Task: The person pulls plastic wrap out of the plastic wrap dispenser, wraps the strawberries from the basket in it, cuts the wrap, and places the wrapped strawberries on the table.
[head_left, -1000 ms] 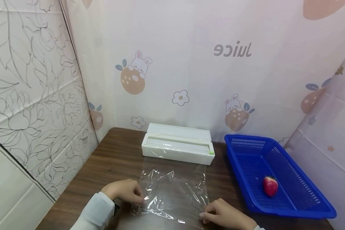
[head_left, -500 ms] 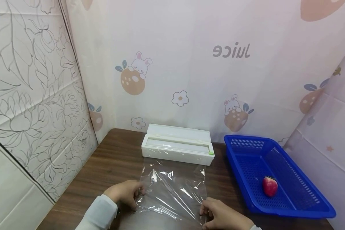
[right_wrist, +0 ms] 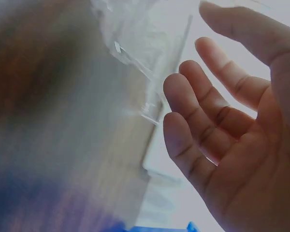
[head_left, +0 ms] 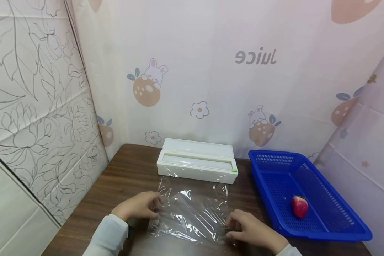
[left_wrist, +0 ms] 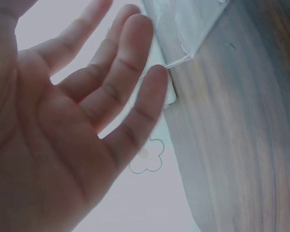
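Observation:
A sheet of clear plastic wrap [head_left: 192, 217] lies wrinkled over the dark wooden table, running from the front of a white wrap box [head_left: 196, 172] with its lid raised. My left hand [head_left: 137, 206] is at the left edge of the wrap, fingers loosely bent. My right hand [head_left: 252, 229] hovers by the right edge in much the same pose. In the left wrist view nothing is between the fingers [left_wrist: 116, 67], and the wrap [left_wrist: 188, 24] shows beyond them. The right wrist view has the right palm bare too, with the wrap's edge [right_wrist: 135, 63] beside the fingertips.
To the right stands a blue plastic basket [head_left: 268, 199] holding one red fruit, apple- or strawberry-like [head_left: 299, 207]. Behind the table hangs a printed curtain [head_left: 198, 71]. A small green slider [head_left: 234, 170] sits at the box's right end.
Both hands have let go of the wrap's near corners. The left has moved forward, the right slightly forward and outward. The wrap has shifted and shows new wrinkles; the box and basket stay put.

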Demonstrator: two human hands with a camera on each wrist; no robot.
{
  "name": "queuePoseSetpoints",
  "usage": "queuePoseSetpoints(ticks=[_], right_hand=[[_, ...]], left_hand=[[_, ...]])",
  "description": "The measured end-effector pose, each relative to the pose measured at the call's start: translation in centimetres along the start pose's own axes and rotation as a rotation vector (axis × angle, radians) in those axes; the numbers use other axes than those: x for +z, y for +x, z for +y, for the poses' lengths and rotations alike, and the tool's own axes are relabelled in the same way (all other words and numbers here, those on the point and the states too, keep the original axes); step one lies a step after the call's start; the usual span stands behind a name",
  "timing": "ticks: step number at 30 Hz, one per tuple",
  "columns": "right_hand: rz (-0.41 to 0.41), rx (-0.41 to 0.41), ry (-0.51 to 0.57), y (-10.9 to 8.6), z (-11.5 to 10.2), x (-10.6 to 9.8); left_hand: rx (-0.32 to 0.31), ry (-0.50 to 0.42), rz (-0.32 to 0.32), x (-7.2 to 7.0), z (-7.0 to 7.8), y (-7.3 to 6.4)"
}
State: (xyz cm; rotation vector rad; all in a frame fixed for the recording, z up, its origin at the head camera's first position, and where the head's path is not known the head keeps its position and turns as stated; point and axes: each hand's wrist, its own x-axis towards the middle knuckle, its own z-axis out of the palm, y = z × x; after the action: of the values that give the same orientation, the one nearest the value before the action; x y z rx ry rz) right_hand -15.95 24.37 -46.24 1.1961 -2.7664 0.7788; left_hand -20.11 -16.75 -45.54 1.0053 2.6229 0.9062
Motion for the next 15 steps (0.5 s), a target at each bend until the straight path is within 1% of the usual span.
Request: queuePoseSetpoints(ticks=[4, 7, 9, 12, 15], right_hand=[[0.068, -0.005, -0.057, 0.4, -0.1, -1.1], [0.085, 0.002, -0.029, 0.6, -0.1, -1.6], [0.095, 0.0, -0.011, 0.7, -0.1, -1.9], [0.123, -0.014, -0.006, 1.0, -0.3, -2.4], [0.141, -0.044, -0.026, 1.4, -1.2, -3.3]], left_hand=[[0.024, 0.005, 0.049, -0.3, 0.1, 0.5], [0.031, -0.004, 0.073, -0.2, 0.1, 0.7], [0.046, -0.006, 0.107, 0.0, 0.1, 0.9], [0.078, 0.039, 0.182, 0.4, 0.2, 1.2], [0.087, 0.1, 0.249, 1.0, 0.4, 1.3]])
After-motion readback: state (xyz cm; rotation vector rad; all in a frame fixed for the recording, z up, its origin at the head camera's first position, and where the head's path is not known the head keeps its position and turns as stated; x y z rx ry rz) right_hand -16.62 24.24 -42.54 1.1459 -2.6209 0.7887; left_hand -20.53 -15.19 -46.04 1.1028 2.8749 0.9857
